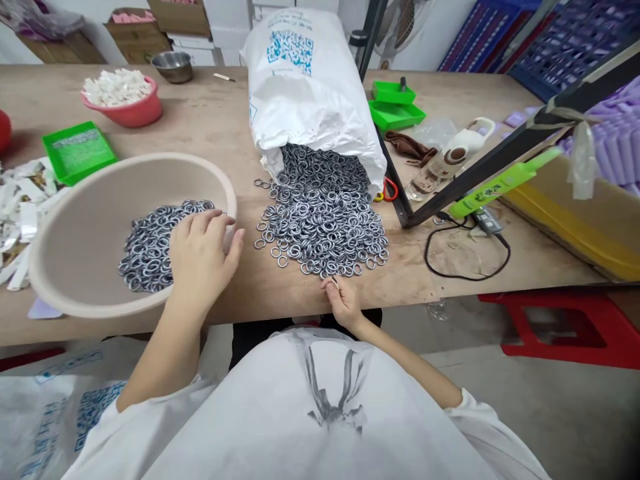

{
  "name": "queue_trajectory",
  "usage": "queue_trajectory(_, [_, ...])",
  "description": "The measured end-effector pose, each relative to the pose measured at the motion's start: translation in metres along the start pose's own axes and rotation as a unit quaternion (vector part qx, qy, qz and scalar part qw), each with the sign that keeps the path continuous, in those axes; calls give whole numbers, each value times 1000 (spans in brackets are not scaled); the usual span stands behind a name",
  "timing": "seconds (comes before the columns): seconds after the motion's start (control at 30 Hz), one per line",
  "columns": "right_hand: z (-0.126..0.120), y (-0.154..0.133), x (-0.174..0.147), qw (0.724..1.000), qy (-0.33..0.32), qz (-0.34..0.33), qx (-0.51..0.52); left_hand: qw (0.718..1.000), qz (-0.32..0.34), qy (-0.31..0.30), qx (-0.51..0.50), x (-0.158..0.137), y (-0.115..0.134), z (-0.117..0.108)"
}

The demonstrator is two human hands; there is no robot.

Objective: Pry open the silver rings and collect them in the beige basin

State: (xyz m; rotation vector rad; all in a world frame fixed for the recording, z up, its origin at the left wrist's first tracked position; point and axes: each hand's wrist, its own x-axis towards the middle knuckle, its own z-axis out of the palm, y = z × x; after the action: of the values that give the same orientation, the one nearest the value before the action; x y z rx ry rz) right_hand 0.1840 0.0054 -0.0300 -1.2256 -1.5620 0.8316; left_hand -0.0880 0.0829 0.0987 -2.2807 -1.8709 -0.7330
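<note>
My left hand (203, 253) is at the right side of a large beige basin (80, 220), back of the hand up. Its fingers are bent and its thumb stands apart; nothing shows in it. Beside and under it in the basin lies a heap of grey metal rings (150, 250). My right hand (344, 301) is closed in a pinch at the table's front edge, touching or just short of the near rim of a loose pile of rings (325, 223). What it pinches is too small to make out. The pile spills from a white woven sack (310, 100).
To the left are a green tray (80, 152), a red bowl of white pieces (133, 110) and loose white parts (25, 213). A black metal frame (480, 147), a bottle (440, 163), a lime-green fan-like device (500, 183) and a cable (450, 275) stand at right.
</note>
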Motion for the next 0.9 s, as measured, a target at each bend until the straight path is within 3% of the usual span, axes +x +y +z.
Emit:
queue_trajectory(0.33, [-4,-4,4,1000,-19,-8,4,993,77,-87,27,-11,-10,10])
queue_trajectory(0.9, [-4,-5,1,1000,-4,0,-3,994,51,-92,-23,-7,-11,8])
